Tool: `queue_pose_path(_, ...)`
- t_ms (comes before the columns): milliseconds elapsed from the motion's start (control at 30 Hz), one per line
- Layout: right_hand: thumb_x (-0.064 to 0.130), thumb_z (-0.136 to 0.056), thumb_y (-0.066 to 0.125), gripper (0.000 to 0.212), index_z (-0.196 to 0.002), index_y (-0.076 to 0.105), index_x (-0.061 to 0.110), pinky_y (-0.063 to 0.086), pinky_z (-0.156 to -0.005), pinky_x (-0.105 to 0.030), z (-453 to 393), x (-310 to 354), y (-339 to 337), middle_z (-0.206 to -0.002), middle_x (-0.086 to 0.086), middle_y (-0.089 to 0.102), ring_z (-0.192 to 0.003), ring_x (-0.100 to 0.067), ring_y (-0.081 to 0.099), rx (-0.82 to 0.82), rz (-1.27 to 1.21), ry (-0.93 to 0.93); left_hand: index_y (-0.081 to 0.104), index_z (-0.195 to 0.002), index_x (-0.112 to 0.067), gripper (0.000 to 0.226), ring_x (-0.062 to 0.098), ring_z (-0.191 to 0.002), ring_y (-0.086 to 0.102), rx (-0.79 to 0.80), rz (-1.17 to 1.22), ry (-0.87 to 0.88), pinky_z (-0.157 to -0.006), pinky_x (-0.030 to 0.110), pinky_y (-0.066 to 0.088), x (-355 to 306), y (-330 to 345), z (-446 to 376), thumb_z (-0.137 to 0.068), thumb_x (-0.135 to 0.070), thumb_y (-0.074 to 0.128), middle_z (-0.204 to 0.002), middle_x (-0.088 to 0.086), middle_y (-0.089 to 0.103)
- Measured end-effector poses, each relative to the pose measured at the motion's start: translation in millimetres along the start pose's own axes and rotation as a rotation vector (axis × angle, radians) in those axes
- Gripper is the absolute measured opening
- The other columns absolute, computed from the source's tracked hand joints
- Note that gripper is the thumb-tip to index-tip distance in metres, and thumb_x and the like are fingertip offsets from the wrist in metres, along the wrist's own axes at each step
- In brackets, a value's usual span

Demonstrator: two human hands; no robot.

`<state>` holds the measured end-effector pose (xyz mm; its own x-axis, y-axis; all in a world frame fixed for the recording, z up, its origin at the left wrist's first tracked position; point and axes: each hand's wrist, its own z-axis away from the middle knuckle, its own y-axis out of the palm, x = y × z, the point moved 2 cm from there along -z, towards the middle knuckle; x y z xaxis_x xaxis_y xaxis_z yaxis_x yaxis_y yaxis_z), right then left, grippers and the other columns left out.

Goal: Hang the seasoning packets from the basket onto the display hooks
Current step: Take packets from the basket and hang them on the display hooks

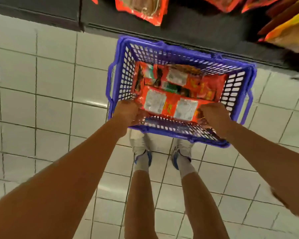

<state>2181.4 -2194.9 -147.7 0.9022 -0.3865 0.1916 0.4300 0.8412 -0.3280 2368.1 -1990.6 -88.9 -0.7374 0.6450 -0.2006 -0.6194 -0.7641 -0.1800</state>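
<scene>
Risk: stacked seasoning packets [178, 88] in the blue basket [238, 100], centre frame, could slide or several lift together, since both hands grab the near-edge packet [171, 107] at once. Left hand [128, 112] curled on its left end, right hand [214, 116] pinching its right end. Hanging packets [141, 9] top of frame; hooks not visible

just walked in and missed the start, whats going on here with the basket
A person stands on a tiled floor over a blue basket full of red seasoning packets. Both hands are down in it: the left hand and the right hand each grip the near edge of the front packets. More red packets hang on the display above the basket. No packet has been lifted out yet.
</scene>
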Motion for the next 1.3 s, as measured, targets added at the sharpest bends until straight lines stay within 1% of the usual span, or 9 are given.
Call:
queue_pose_path(100, 0.021, -0.102, 0.051, 0.022, -0.084, 0.060, 0.012, 0.043, -0.038, -0.021, -38.0, 10.9, 14.8, -0.063, -0.005, 0.064, -0.042, -0.015, 0.059, -0.051, -0.074, 0.024, 0.061, -0.101, -0.012, 0.015, 0.015, -0.053, 0.060, 0.000, -0.047, 0.041, -0.057, 0.026, 0.042, 2.8, 6.8, -33.3, -0.101, -0.013, 0.046, -0.079, 0.007, 0.062)
queue_pose_path(200, 0.029, -0.101, 0.056, 0.019, -0.088, 0.062, 0.016, 0.052, -0.054, -0.028, -64.2, 22.4, 35.1, -0.078, -0.005, 0.068, -0.062, -0.019, 0.063, -0.016, -0.182, 0.032, 0.057, -0.089, -0.011, 0.021, 0.018, -0.052, 0.061, 0.042, -0.027, 0.022, -0.057, 0.027, 0.039, 1.2, 12.7, -57.8, -0.102, -0.010, 0.041, -0.077, 0.009, 0.060)
queue_pose_path(367, 0.053, -0.098, 0.056, 0.040, -0.113, 0.060, 0.016, 0.059, -0.086, -0.044, -102.6, 50.8, 69.9, -0.111, -0.013, 0.059, -0.095, -0.028, 0.059, 0.165, -0.795, 0.100, 0.057, -0.084, -0.011, 0.028, 0.031, -0.079, 0.061, 0.063, -0.083, 0.046, -0.061, 0.030, 0.040, 4.1, 21.1, -81.4, -0.104, -0.004, 0.037, -0.088, 0.016, 0.062)
queue_pose_path(533, 0.032, -0.104, 0.050, 0.036, -0.135, 0.055, 0.015, 0.057, -0.054, -0.031, -127.3, 66.8, 72.1, -0.118, -0.009, 0.066, -0.082, -0.022, 0.065, -0.050, -0.882, 0.152, 0.059, -0.082, -0.009, 0.031, 0.037, -0.084, 0.063, 0.108, -0.092, 0.052, -0.055, 0.030, 0.042, 6.6, 25.1, -94.8, -0.102, -0.004, 0.036, -0.083, 0.016, 0.061)
queue_pose_path(733, 0.006, -0.094, 0.058, 0.007, -0.097, 0.062, 0.010, 0.055, -0.049, -0.027, -98.8, 40.5, 58.6, -0.083, -0.009, 0.071, -0.052, -0.015, 0.064, -0.196, -0.713, 0.028, 0.067, -0.096, -0.013, 0.014, 0.020, -0.066, 0.070, 0.027, -0.146, 0.119, -0.061, 0.034, 0.061, 1.1, 37.1, -104.4, -0.098, -0.009, 0.054, -0.088, 0.009, 0.068)
queue_pose_path(867, 0.002, -0.090, 0.062, 0.011, -0.089, 0.071, 0.008, 0.055, -0.056, -0.031, -60.4, 12.6, 55.3, -0.067, -0.004, 0.073, -0.057, -0.018, 0.065, -0.142, -0.559, -0.120, 0.055, -0.139, -0.021, 0.059, 0.022, -0.115, 0.056, -0.121, -0.744, 0.644, -0.092, 0.032, 0.050, -7.1, 48.0, -95.9, -0.084, -0.025, 0.075, -0.130, 0.008, 0.057)
queue_pose_path(967, 0.006, -0.089, 0.064, 0.015, -0.085, 0.077, 0.013, 0.056, -0.060, -0.036, -29.7, 5.1, 60.2, -0.072, -0.004, 0.075, -0.061, -0.020, 0.067, -0.096, -0.460, -0.196, 0.038, -0.151, -0.025, 0.087, 0.028, -0.140, 0.037, 0.106, -1.019, 0.765, -0.114, 0.050, 0.039, -3.9, 63.4, -81.7, -0.076, -0.040, 0.081, -0.152, 0.007, 0.040)
queue_pose_path(1133, 0.016, -0.086, 0.066, 0.025, -0.066, 0.077, 0.027, 0.059, -0.076, -0.059, 21.6, 26.5, 72.8, -0.076, -0.008, 0.076, -0.077, -0.035, 0.072, -0.037, -0.202, -0.374, 0.049, -0.141, -0.023, 0.058, 0.034, -0.111, 0.059, 0.214, -1.042, 0.730, -0.094, 0.046, 0.051, 3.4, 81.0, -51.4, -0.086, -0.021, 0.068, -0.120, 0.011, 0.056)
queue_pose_path(1300, 0.027, -0.092, 0.066, 0.006, -0.089, 0.068, 0.032, 0.055, -0.079, -0.038, 65.1, 52.3, 57.5, -0.087, 0.014, 0.071, -0.086, -0.013, 0.068, -0.042, -0.084, -0.657, 0.068, -0.110, -0.019, 0.030, 0.026, -0.078, 0.065, 0.092, -0.824, 0.773, -0.066, 0.029, 0.053, -13.8, 63.5, -16.1, -0.087, -0.004, 0.057, -0.088, 0.003, 0.071)
